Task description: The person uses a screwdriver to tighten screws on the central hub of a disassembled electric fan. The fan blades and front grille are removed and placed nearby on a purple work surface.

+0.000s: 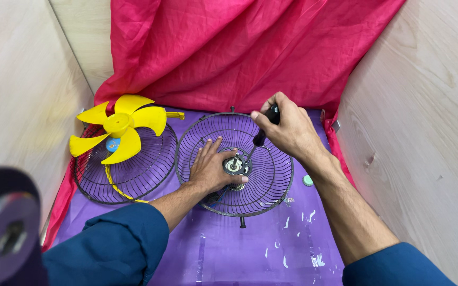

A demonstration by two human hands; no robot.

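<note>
Left hand (211, 168) lies palm down inside the rear fan guard (235, 164), fingers spread flat on the wire mesh. Its thumb reaches to the right along the near side of the motor hub (234, 165). The grip is open: nothing is clasped, the hand only presses on the guard.

Right hand (287, 127) is closed around the black handle of a screwdriver (263, 132). The tool slants down and to the left. Its shaft meets the hub area just right of the metal spindle; the exact contact point of the tip cannot be told.

The rear fan guard is a round, dark wire basket sitting at the centre of the worktop (239, 249), which is covered in purple sheet with white flecks and scuffs at the near right. A short stub projects from the guard's near rim.

To the left, just beside the first guard, lies a second wire guard (133, 175), also round and dark. A yellow fan blade (117, 130) with five lobes rests on its far part, hub upward. A yellow strip curves along the near inside of this guard.

A small green cap (307, 180) lies on the purple sheet just right of the central guard, near the right forearm.

A pink cloth (229, 47) hangs across the far side. Pale wooden panels stand at left and right. Both sleeves are dark blue
</note>
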